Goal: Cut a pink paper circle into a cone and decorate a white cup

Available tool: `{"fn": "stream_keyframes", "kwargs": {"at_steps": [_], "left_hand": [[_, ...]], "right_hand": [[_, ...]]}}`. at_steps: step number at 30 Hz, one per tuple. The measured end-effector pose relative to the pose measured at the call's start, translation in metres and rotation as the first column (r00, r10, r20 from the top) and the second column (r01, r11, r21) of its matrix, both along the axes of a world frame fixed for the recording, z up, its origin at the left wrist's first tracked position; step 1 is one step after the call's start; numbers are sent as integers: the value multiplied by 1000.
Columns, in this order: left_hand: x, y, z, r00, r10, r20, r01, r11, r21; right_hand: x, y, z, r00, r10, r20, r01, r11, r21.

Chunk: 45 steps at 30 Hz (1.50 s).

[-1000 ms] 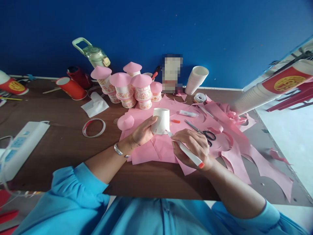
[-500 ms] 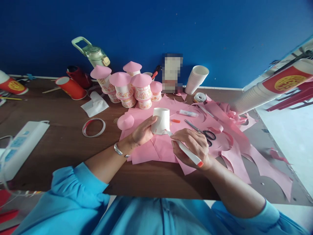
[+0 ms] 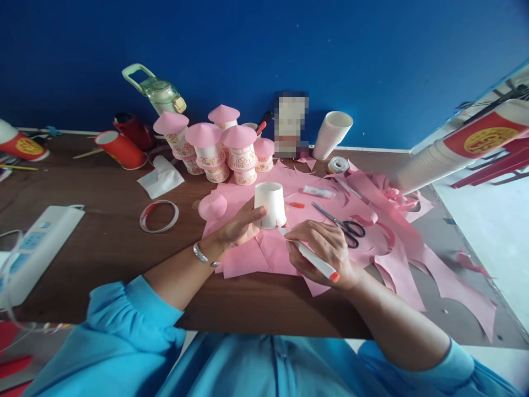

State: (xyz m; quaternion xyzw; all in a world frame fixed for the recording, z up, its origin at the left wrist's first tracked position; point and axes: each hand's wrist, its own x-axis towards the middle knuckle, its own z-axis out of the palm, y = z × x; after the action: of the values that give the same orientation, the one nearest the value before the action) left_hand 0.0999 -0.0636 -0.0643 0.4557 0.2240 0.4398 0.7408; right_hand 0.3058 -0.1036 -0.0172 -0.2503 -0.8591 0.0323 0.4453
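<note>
My left hand [image 3: 244, 221] grips a white paper cup [image 3: 270, 204], turned upside down, with the thumb across its side. Small orange-red marks show near the cup's rim. In my right hand [image 3: 320, 248] is a white marker [image 3: 314, 259] with an orange end, its tip at the rim of the cup. An orange marker cap [image 3: 296, 205] lies on the pink paper [image 3: 276, 253] just beyond the cup. Right of it are black-handled scissors [image 3: 345, 226] with the blades part open, and a glue stick [image 3: 319, 192]. A pink paper cone [image 3: 212, 207] rests left of the cup.
Several decorated cups with pink cone roofs [image 3: 203, 135] stand at the back. A stack of white cups [image 3: 333, 134] and a tape roll [image 3: 338, 165] are behind the paper. Left are a tape ring [image 3: 159, 216], a tissue [image 3: 160, 176], a red cup [image 3: 120, 150] and a power strip [image 3: 37, 253].
The cup has shifted slightly left and turned in my left hand, the thumb now lower on its side. My right hand and the marker have moved a little left and stay at the rim.
</note>
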Motion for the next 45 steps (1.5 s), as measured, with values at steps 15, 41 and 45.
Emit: {"fn": "stream_keyframes", "kwargs": {"at_steps": [15,41,45], "left_hand": [[1,2,-6,992,122,35,-113,977,-183],[0,1,-5,998,58,30,-52,985,-161],[1,1,-3,998,46,34,-40,988,-150]], "right_hand": [[4,3,6,997,-47,-64,53,995,82],[4,3,5,999,-26,-43,30,997,77],[2,3,5,999,-27,-43,30,997,72]]}}
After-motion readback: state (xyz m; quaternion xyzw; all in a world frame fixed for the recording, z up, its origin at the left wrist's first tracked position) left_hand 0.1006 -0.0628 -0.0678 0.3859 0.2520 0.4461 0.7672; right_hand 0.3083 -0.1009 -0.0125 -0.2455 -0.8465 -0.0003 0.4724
